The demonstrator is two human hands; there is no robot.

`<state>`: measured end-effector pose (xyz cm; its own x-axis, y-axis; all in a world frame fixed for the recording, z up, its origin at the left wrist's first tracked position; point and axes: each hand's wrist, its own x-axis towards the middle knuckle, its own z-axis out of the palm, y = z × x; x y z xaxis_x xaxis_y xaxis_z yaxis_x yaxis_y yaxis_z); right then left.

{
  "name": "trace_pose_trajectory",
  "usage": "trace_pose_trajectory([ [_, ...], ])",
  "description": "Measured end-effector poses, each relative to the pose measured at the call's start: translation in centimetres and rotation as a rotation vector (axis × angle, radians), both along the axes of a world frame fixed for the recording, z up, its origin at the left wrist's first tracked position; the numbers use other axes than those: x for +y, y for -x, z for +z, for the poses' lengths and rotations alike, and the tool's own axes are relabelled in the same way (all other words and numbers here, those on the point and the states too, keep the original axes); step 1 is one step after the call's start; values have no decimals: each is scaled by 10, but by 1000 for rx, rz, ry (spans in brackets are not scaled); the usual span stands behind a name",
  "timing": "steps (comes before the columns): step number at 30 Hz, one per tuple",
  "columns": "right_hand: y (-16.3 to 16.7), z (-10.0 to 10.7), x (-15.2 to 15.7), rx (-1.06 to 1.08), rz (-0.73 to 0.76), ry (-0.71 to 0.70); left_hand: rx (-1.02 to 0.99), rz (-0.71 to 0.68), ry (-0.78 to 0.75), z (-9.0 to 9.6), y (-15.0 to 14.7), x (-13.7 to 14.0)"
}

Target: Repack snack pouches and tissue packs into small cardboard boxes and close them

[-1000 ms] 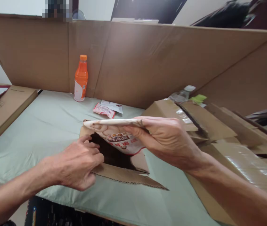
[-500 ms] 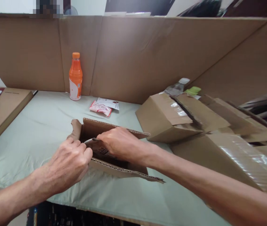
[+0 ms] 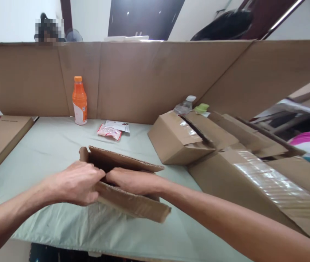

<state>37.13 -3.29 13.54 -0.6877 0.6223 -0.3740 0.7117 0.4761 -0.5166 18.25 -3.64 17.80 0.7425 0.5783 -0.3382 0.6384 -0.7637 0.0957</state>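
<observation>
A small cardboard box [image 3: 133, 205] stands on the table with its top open and its long flaps spread. My left hand [image 3: 81, 182] is closed over the box's left end, fingers curled at the edge. My right hand [image 3: 133, 181] reaches down into the box between the two long flaps. Its fingers are bent together, but the tips and whatever they hold are hidden inside. Behind the box lie a red-and-white packet [image 3: 109, 132] and a white sachet [image 3: 117, 126], partly overlapping.
An orange drink bottle [image 3: 79, 102] stands against the cardboard screen [image 3: 149, 80]. Cardboard boxes [image 3: 176, 136] fill the right side, with a clear bottle [image 3: 184, 105] and a green-capped item [image 3: 201, 108] behind. A flat box [image 3: 4, 145] lies at left. A person [image 3: 49, 31] is beyond.
My right hand has gone deeper into the box, and the printed brown piece at its fingers is now out of sight. The near flap has folded outward. The view has tilted up.
</observation>
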Motion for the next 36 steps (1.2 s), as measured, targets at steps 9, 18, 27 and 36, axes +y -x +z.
trace_pose_trajectory([
  [9, -99, 55, -14, 626, -418, -709, 75, -130, 166, 3, -7, 2],
  [18, -36, -97, 185, -137, -518, -662, -48, -162, 62, -14, -5, -13],
  [27, -55, -92, 207, -51, -670, -715, -94, -163, 38, -24, -8, -15],
  [36, -106, 28, 25, 931, -900, -739, -64, -209, -35, -19, -16, -7],
])
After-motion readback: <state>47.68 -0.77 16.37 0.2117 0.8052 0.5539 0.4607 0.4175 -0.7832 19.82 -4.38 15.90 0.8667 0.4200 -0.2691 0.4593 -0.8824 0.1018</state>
